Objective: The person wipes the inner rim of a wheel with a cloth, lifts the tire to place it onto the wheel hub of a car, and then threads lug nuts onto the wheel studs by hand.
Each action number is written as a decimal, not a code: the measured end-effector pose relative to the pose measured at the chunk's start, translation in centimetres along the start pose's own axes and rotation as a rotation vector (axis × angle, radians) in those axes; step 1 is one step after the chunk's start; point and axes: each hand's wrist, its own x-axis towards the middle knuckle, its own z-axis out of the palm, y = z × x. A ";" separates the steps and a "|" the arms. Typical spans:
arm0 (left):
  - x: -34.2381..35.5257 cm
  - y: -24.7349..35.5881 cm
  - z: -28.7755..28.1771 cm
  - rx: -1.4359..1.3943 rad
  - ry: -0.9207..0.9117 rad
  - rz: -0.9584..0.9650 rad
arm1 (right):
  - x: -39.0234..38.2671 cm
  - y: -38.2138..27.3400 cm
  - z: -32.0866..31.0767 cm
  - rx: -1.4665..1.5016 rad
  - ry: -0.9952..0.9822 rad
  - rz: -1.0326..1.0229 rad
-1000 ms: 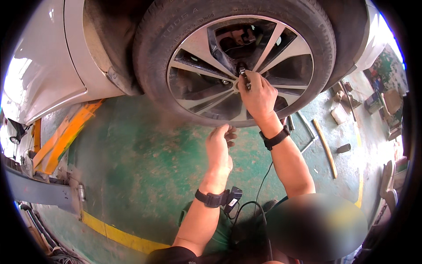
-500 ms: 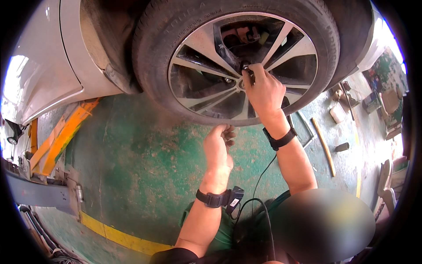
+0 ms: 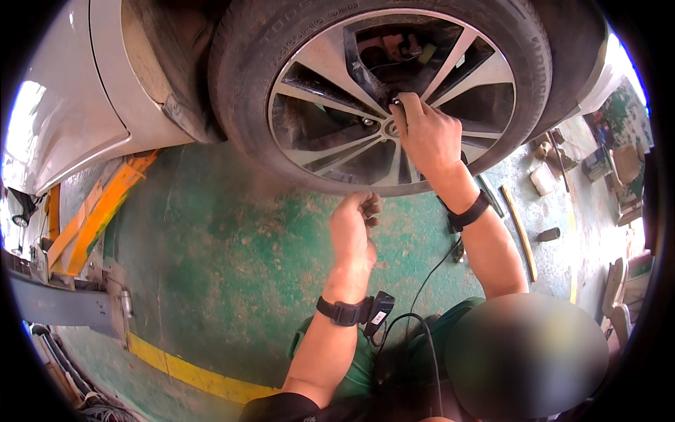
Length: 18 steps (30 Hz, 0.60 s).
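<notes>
A car wheel [image 3: 330, 63] with silver spokes and a black tyre fills the upper middle of the view. My right hand [image 3: 430, 137] is at the wheel's hub, its fingers pinched on a small dark lug nut [image 3: 396, 102]. My left hand [image 3: 355, 228] hovers below the tyre with its fingers curled around a few small dark nuts [image 3: 373, 209]. Both wrists wear black bands, and a small black device with a cable hangs at the left one.
The white car body [image 3: 63, 119] is at the left. An orange and grey lift arm [image 3: 84, 232] lies on the green floor, with a yellow line [image 3: 190, 373] nearer me. A wooden stick [image 3: 519, 228], a dark socket [image 3: 548, 234] and boxes lie at the right.
The view has drawn closer to the wheel. My right hand has stayed at the hub, shifting slightly up along it. My left hand has stayed below the tyre.
</notes>
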 end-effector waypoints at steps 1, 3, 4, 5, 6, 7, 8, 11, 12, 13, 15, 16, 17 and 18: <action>0.1 -0.1 0.0 0.001 0.005 -0.004 | 0.0 0.2 0.0 -0.009 -0.003 -0.017; 0.3 -0.1 -0.1 0.006 0.009 -0.009 | 0.0 0.4 0.0 0.000 -0.004 -0.037; 0.4 -0.1 -0.1 0.009 0.009 -0.010 | 0.0 0.5 -0.2 0.016 -0.002 -0.040; 0.6 -0.2 -0.2 0.012 0.008 -0.011 | 0.0 0.6 -0.4 0.033 0.000 -0.043; 0.7 -0.1 -0.3 0.007 0.010 -0.011 | 0.1 0.6 -0.6 0.033 0.006 -0.056; 0.8 -0.2 -0.3 0.001 0.012 -0.012 | 0.2 0.6 -0.7 0.032 0.013 -0.069; 0.9 -0.2 -0.3 -0.005 0.014 -0.013 | 0.2 0.7 -0.8 0.030 0.018 -0.082; 1.0 -0.3 -0.3 0.006 0.015 -0.027 | 0.0 1.4 -0.1 0.038 0.047 -0.136; 1.1 -0.3 -0.3 0.010 0.008 -0.026 | 0.1 1.5 0.0 0.024 0.032 -0.143; 1.1 -0.3 -0.3 0.012 0.001 -0.025 | 0.1 1.6 0.0 0.009 0.016 -0.151; 1.2 -0.4 -0.2 0.012 -0.001 -0.026 | 0.3 1.6 -0.1 0.001 0.022 -0.164; 1.2 -0.5 -0.2 0.009 0.004 -0.028 | 0.4 1.5 -0.2 0.008 0.044 -0.170; 1.2 -0.5 -0.2 0.006 0.008 -0.029 | 0.4 1.4 -0.3 0.014 0.065 -0.176; 1.3 -0.5 -0.2 0.007 0.010 -0.025 | 0.5 1.4 -0.3 0.016 0.056 -0.188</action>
